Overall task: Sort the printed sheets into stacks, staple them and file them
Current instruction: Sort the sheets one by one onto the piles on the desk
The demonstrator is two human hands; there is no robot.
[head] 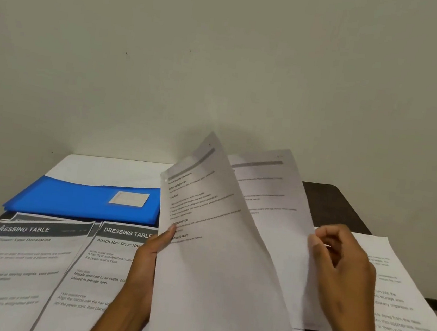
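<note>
- Left hand (146,260) grips front printed sheet (201,258) at its left edge, thumb on the print; sheet held upright above desk's (343,204) near edge.
- Right hand (341,269) pinches rear sheet (270,198) by its right edge.
- "DRESSING TABLE" sheets (37,267) lie flat, near-left.
- Blue folder (77,198) lies behind them, far-left.
- Printed stack (400,308) at right edge.

My left hand (146,263) mostly behind front sheet (217,260), only thumb showing. Back sheet (270,198) half covered by it. Small print on both unreadable. Right stack (400,308) and left sheets (10,264) cut by frame edges, text blurred. Folder (83,199) label illegible.
</note>
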